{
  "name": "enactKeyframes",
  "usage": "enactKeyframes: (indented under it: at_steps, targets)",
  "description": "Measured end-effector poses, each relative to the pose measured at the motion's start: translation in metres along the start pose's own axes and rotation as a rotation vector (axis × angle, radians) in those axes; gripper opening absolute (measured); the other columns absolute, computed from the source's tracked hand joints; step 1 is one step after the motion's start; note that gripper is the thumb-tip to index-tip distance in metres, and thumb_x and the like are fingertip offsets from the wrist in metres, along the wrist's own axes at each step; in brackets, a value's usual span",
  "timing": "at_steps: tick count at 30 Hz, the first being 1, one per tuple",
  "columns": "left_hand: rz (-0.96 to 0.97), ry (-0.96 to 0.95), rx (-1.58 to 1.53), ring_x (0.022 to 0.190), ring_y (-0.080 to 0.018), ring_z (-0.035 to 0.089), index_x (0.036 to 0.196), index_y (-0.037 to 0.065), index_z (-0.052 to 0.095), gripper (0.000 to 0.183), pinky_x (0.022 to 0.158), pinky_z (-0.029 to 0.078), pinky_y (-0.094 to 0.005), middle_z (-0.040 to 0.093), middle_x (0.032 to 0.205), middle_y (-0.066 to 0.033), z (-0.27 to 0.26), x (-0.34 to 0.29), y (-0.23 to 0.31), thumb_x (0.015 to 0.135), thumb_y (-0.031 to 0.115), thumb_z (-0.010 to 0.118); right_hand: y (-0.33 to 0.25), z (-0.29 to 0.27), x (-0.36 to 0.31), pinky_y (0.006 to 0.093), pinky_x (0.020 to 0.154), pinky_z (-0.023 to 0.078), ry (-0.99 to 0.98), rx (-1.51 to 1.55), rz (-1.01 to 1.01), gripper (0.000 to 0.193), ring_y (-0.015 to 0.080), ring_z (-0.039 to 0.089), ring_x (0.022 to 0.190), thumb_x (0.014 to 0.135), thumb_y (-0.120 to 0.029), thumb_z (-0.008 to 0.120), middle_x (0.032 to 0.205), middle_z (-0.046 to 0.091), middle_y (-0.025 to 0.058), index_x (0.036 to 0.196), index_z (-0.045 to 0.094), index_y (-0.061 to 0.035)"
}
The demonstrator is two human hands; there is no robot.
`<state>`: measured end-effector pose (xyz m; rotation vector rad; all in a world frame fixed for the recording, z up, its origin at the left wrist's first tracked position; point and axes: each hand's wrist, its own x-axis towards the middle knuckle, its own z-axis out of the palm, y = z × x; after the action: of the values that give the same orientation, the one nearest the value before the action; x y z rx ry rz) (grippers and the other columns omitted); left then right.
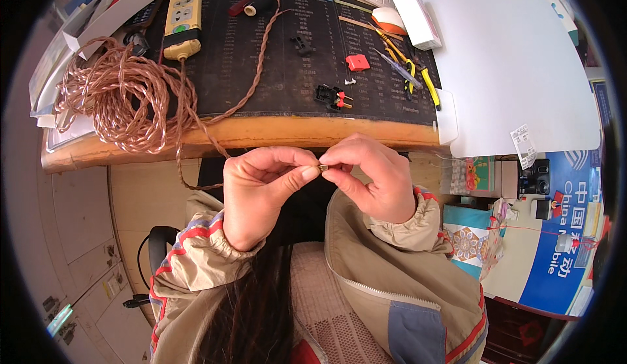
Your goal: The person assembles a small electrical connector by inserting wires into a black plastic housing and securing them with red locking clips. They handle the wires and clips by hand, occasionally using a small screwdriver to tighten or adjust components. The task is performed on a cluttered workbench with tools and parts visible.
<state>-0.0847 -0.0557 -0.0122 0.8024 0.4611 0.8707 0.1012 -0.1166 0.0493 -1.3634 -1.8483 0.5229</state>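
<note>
Here we are, both hands close together just off the desk's (274, 129) front edge. The left hand (258, 184) and the right hand (375, 178) each pinch the same tiny metal bit (323, 167), thumb against finger, tips almost meeting. It sits right between them, seemingly lying crosswise, left to right, though it's too small for me to swear to that. Straight ahead, a touch to the right, lies the open black plug (330, 96), prongs pointing right; the right hand looks nearer. Copper-coloured cord (130, 96) runs in behind the left hand.
</note>
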Motion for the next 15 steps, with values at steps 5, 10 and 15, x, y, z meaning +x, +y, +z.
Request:
enactKeyframes:
  at_steps: [5, 10, 15]
  targets:
    - [0.073, 0.029, 0.066, 0.089, -0.0106, 0.070, 0.103, -0.005, 0.075, 0.012, 0.084, 0.059, -0.0250, 0.077, 0.098, -0.0070, 0.0026, -0.0011, -0.0012, 0.091, -0.005, 0.076, 0.0082, 0.0058, -0.0004, 0.0372, 0.068, 0.052, 0.057, -0.133, -0.141, 0.025, 0.0282, 0.065, 0.076, 0.084, -0.005, 0.081, 0.088, 0.067, 0.0097, 0.104, 0.067, -0.0022]
    - [0.084, 0.036, 0.089, 0.089, -0.0105, 0.071, 0.103, -0.005, 0.075, 0.012, 0.084, 0.059, -0.0247, 0.077, 0.097, -0.0070, 0.0035, -0.0018, -0.0023, 0.091, -0.005, 0.076, 0.0081, 0.0051, 0.0022, 0.0384, 0.068, 0.053, 0.046, -0.232, -0.183, 0.027, 0.0291, 0.065, 0.077, 0.082, -0.007, 0.082, 0.088, 0.067, 0.0096, 0.104, 0.067, -0.0017]
    - [0.034, 0.032, 0.051, 0.089, -0.0106, 0.071, 0.103, -0.005, 0.075, 0.013, 0.084, 0.059, -0.0245, 0.077, 0.097, -0.0070, 0.0003, 0.0007, -0.0018, 0.091, -0.005, 0.076, 0.0034, 0.0017, 0.0013, 0.0379, 0.068, 0.053, 0.097, -0.053, -0.083, 0.027, 0.0294, 0.065, 0.079, 0.083, -0.004, 0.081, 0.088, 0.067, 0.0101, 0.106, 0.067, -0.0015]
